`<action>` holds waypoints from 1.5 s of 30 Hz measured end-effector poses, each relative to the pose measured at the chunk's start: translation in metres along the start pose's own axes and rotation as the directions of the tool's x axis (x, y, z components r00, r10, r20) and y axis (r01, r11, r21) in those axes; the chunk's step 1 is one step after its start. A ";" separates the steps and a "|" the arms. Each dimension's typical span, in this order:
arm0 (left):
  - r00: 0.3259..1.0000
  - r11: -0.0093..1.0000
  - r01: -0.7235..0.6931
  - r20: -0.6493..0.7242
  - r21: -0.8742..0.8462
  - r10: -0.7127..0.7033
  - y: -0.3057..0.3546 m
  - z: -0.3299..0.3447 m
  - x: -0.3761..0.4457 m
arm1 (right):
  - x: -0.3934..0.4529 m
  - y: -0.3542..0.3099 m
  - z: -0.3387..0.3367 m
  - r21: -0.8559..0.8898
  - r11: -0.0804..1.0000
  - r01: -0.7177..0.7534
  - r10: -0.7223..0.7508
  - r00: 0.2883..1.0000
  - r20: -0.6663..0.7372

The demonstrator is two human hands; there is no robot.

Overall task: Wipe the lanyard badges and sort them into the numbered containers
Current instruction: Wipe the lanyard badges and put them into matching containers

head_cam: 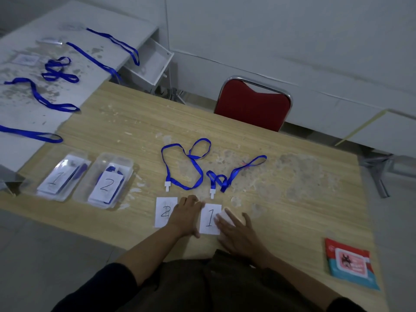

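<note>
Both our hands lie flat and open on the wooden table (281, 176): our left hand (185, 216) presses between the two cards, partly covering the badge marked 2 (163, 212), and our right hand (236, 230) holds what looks like a pale wipe (225, 218) against the badge marked 1 (209, 219); neither hand grips anything tightly, though the wipe itself is blurred and we cannot be sure of it

Going from large to small: the grey side table (22, 109) at far left carries several more blue lanyards, still unsorted. Container 1 (62, 176) and container 2 (105, 180) sit side by side near the left edge, each with cards already inside. A wipes packet (351, 264) rests near the right corner. Two blue straps trail away from the badges: the looped lanyard (186, 163) above badge 2 and the shorter lanyard (234, 172) above badge 1, each ending in a small white clip

We judge the wiping of badge 1 to be in hand. The risks: the card sliding under the wipe if the left hand lifts, the straps tangling together since they lie near each other, and mixing the numbers, because the badges lie 2 then 1 while the containers run 1 then 2
</note>
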State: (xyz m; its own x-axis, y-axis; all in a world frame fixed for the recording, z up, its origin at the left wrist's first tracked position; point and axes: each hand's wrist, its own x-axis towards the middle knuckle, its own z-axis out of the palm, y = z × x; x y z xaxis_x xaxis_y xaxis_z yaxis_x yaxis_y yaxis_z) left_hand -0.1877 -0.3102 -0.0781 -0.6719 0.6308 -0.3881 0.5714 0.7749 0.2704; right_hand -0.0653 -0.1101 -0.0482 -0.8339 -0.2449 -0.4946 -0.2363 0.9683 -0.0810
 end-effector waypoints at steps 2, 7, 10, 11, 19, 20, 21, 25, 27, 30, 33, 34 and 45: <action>1.000 1.000 0.004 -0.001 -0.001 -0.004 0.000 0.000 0.000 | 0.003 -0.001 -0.001 -0.045 0.995 0.087 -0.085 0.996 0.031; 1.000 1.000 0.006 -0.005 -0.004 -0.006 0.001 0.000 0.000 | 0.030 0.003 0.000 0.166 0.974 -0.154 0.167 0.984 -0.064; 1.000 1.000 -0.002 0.000 0.000 0.002 0.001 -0.001 0.000 | 0.033 -0.005 -0.004 0.167 0.985 -0.032 0.042 0.998 -0.056; 1.000 1.000 -0.005 0.007 -0.001 0.005 0.000 -0.001 0.000 | 0.030 -0.004 0.001 0.122 0.991 0.054 -0.048 0.998 -0.047; 1.000 1.000 -0.006 0.020 -0.005 0.006 -0.002 0.001 0.002 | -0.005 0.014 0.012 0.077 0.996 -0.034 0.036 0.999 -0.024; 0.999 1.000 -0.011 0.032 -0.010 0.011 -0.003 0.000 0.003 | -0.005 0.016 0.011 0.095 0.995 -0.025 0.028 0.999 -0.027; 0.999 1.000 -0.012 0.048 -0.022 0.013 -0.004 -0.001 0.004 | -0.007 0.019 0.009 0.124 0.992 -0.039 0.044 0.998 -0.039; 0.996 0.968 0.078 0.064 -0.237 -0.064 0.003 -0.014 0.009 | -0.020 0.042 -0.001 0.187 0.945 -0.268 0.304 0.931 -0.202; 0.986 0.875 0.144 -0.008 -0.462 -0.166 0.010 -0.017 0.009 | -0.026 0.049 -0.002 0.294 0.879 -0.374 0.460 0.827 -0.322; 0.951 0.758 0.214 -0.046 -0.617 -0.306 0.019 -0.019 0.010 | -0.026 0.052 -0.001 0.490 0.775 -0.399 0.610 0.675 -0.414; 0.917 0.666 0.284 -0.009 -0.690 -0.400 0.029 -0.020 0.011 | -0.024 0.050 -0.006 0.764 0.561 -0.319 0.745 0.597 -0.297; 0.909 0.648 0.300 0.005 -0.700 -0.416 0.031 -0.020 0.011 | -0.024 0.049 -0.007 0.800 0.514 -0.310 0.767 0.584 -0.267; 0.842 0.454 0.412 0.141 -0.790 -0.520 0.042 -0.017 0.009 | 0.014 -0.002 -0.019 0.867 0.430 -0.253 0.512 0.859 -0.003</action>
State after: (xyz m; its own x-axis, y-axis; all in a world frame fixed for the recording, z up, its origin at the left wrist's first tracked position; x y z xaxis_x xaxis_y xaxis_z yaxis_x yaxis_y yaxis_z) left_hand -0.1778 -0.2712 -0.0549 -0.7970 0.1227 -0.5914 -0.3901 0.6430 0.6591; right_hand -0.0860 -0.1163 -0.0383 -0.8387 0.2851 -0.4640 0.5420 0.5207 -0.6596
